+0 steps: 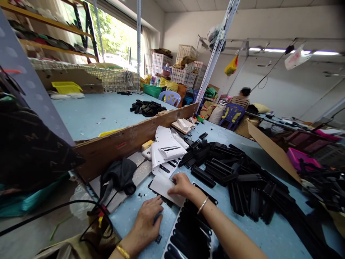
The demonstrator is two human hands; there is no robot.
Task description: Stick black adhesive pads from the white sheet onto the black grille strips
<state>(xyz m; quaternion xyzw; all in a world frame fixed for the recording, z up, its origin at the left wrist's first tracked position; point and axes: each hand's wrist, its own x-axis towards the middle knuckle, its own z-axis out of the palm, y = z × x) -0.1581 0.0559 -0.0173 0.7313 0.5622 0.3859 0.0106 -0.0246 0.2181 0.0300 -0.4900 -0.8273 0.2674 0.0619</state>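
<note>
My right hand [181, 187], with a silver bangle at the wrist, grips a small white sheet [160, 184] between thumb and fingers. The sheet lies over a flat black piece whose dark edge shows around it. Left of that, my left hand [147, 220] rests on the blue tabletop, fingers stretched towards the sheet's near edge and thumb apart. Below my right wrist lies a white card [172, 230] covered with a row of shiny black rounded strips [188, 230]. Beyond the sheet are curled white sheets with slots [164, 153].
A large heap of black plastic pieces [223, 165] covers the table to the right. A brown board [129, 144] divides this table from another with more black pieces [147, 108]. A dark cloth [120, 176] lies at left. A person [241, 99] sits far back.
</note>
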